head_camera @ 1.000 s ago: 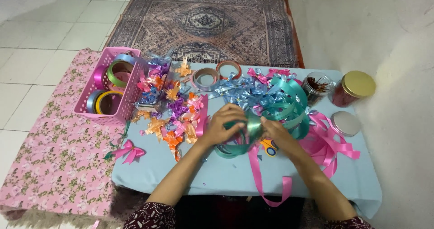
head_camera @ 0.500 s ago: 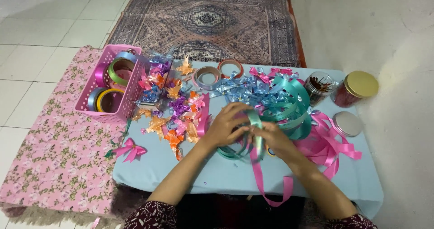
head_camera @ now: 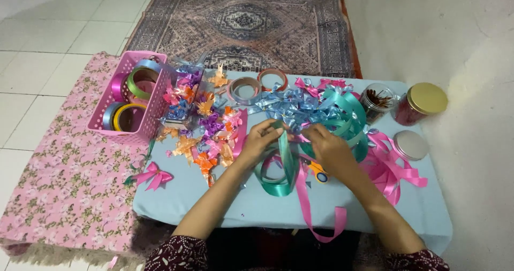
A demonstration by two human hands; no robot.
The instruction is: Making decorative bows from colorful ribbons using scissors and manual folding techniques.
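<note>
Looking down from the head camera, I have a teal ribbon in the middle of the frame, pinched between my two hands over the low table with the light blue cloth. My left hand sits just left of centre, fingers curled tight on the upper end of the ribbon; my right hand is just right of it, also closed on the same strip. Below my hands the ribbon hangs in a loop that lies on the cloth, and a pink ribbon trails from under it toward the lower edge and over the table's front.

At upper left a pink plastic basket holds ribbon rolls in purple, green, blue and yellow. Right of it lies a heap of small bows in orange, purple and pink. Two tape rolls lie flat at the upper centre. At upper right stands a clear jar with dark contents, a red jar with a gold lid beside it, and a round silver lid just below. A single pink bow lies at the table's left edge, beside a pink floral mat. A patterned rug fills the top of the frame.
</note>
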